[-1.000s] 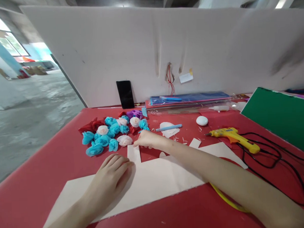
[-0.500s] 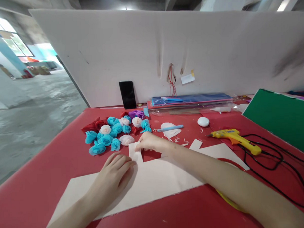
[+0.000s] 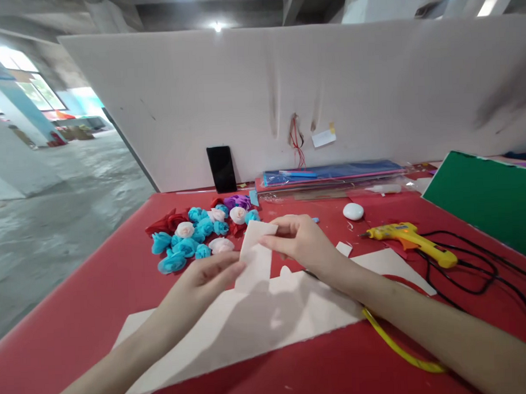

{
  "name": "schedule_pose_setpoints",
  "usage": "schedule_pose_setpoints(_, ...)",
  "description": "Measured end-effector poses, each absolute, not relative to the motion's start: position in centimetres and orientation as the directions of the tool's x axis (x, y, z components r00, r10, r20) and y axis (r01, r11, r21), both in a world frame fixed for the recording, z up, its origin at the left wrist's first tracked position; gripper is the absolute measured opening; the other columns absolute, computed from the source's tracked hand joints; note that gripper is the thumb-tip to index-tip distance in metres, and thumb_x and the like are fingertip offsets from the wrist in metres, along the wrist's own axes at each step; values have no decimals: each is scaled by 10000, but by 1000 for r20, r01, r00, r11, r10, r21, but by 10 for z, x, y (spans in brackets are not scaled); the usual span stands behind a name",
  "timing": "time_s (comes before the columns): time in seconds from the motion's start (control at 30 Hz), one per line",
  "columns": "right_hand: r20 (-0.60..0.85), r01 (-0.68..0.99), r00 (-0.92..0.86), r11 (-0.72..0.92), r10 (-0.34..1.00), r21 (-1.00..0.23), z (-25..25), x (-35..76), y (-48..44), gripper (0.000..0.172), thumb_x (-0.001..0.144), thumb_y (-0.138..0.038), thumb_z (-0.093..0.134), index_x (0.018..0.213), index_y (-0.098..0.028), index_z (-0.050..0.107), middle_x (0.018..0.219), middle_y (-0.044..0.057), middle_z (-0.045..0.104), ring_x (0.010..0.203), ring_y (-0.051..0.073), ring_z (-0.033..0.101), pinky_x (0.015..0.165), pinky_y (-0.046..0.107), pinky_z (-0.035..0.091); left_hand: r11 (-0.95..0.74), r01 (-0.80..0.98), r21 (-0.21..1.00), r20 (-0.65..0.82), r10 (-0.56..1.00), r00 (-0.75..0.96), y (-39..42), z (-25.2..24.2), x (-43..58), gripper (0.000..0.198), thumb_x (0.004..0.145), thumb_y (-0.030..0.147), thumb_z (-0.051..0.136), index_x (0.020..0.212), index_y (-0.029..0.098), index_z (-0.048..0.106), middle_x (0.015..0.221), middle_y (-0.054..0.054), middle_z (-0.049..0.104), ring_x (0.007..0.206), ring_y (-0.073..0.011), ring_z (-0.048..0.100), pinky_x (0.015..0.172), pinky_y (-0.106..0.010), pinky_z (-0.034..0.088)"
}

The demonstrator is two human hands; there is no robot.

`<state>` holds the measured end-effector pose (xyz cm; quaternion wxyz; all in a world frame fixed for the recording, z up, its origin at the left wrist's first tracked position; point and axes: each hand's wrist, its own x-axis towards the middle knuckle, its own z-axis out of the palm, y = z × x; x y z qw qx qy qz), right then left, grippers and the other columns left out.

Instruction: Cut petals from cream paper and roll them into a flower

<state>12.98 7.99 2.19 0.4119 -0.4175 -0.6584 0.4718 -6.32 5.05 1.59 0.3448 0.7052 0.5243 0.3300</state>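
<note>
The fingertips of the right hand (image 3: 303,244) and the left hand (image 3: 211,273) partly vanish behind the white strip (image 3: 257,257). The right hand hides all but one end of a blue pen (image 3: 316,220). Under the right forearm (image 3: 405,307), the middle of a curved yellow-and-red object (image 3: 393,343) is covered, so what it is cannot be told. Both forearms overlap the white sheet (image 3: 250,335). The picture's right edge cuts the green board (image 3: 488,209) and the black cord (image 3: 514,291). Items on the distant floor (image 3: 77,133) are blurred and too small to identify.
</note>
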Motion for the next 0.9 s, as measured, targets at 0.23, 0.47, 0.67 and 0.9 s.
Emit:
schedule_pose_setpoints(0.23, 78, 85, -322, 111, 943, -990, 38, 160, 48, 208, 782, -322, 562, 664, -153, 537, 524, -56, 463, 472, 60, 420, 447, 181, 313, -76, 332, 940, -61, 921, 385, 38, 34, -16, 387, 764, 458, 512, 527, 152, 521, 468, 42, 393, 431, -70, 312, 381, -175, 241)
schedule_pose_setpoints(0.47, 100, 66, -317, 127, 943, -990, 40, 171, 37, 205, 774, -286, 590, 634, -144, 542, 548, -54, 431, 478, 43, 396, 416, 143, 320, -73, 348, 934, -112, 869, 482, 39, 37, -3, 398, 785, 465, 509, 576, 141, 609, 463, 45, 354, 436, -65, 269, 392, -189, 177)
schedule_pose_setpoints(0.67, 176, 76, -195, 194, 965, -978, 47, 178, 36, 238, 779, -272, 597, 593, -150, 513, 490, -60, 422, 443, 41, 382, 393, 148, 293, -153, 410, 899, -106, 833, 543, 38, 45, -3, 346, 810, 428, 503, 615, 207, 683, 580, 15, 641, 536, -126, 531, 514, -214, 410)
schedule_pose_setpoints(0.9, 58, -42, -236, 50, 970, -998, 47, 184, 40, 251, 767, -351, 623, 632, -150, 556, 510, -43, 466, 447, 54, 416, 421, 173, 322, -306, 203, 930, 164, 841, 515, 42, 40, -19, 373, 909, 358, 352, 823, 249, 699, 767, 2, 695, 754, -176, 639, 736, -276, 517)
